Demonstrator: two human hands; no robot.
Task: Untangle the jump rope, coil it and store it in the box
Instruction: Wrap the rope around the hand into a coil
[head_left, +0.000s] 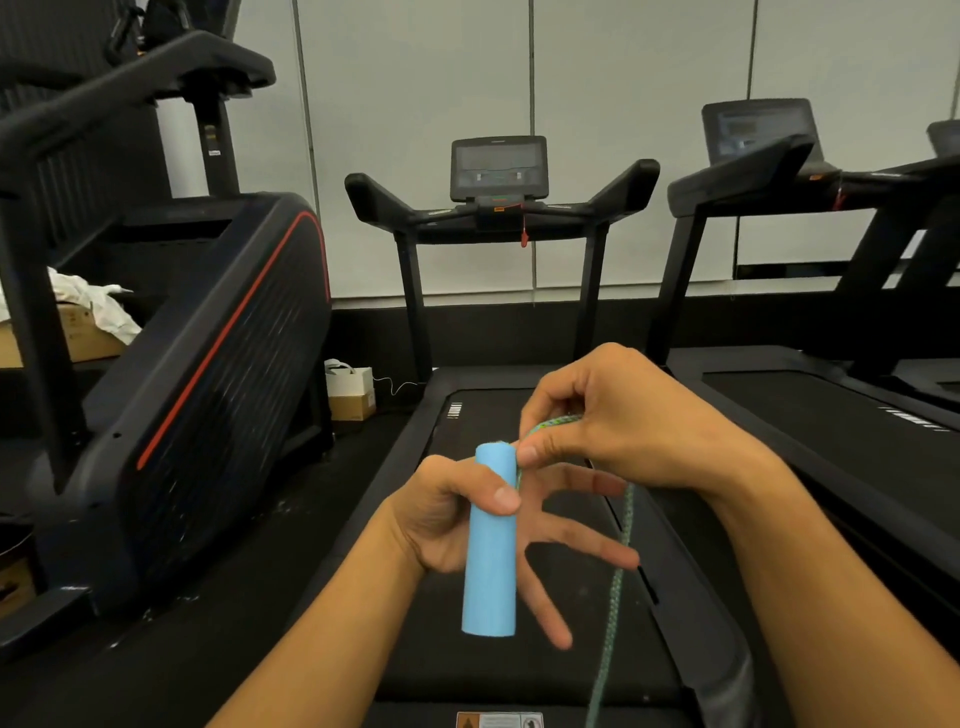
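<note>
1. Head view: a person stands over a treadmill belt (483, 670), both bare forearms reaching forward above it.
2. Left hand (447, 519) holds a light-blue foam handle (491, 545) upright; the thumb presses across its front, near the top. The other left fingers stick out spread to the right behind the handle, straight and not wrapped round it.
3. Right hand (613, 431) sits just above the handle's top end. Thumb and forefinger pinch a green braided rope (618, 577) where it leaves the handle; the remaining right fingers are curled under, and how they lie is hard to tell.
4. From the pinch the rope arcs over, then hangs down past the spread left fingertips and runs off the bottom edge.
5. Left of the hands: a black exercise machine with a red stripe (208, 364); beyond it, a small white box (349, 382) on the floor. Further right, a second treadmill (831, 415).
</note>
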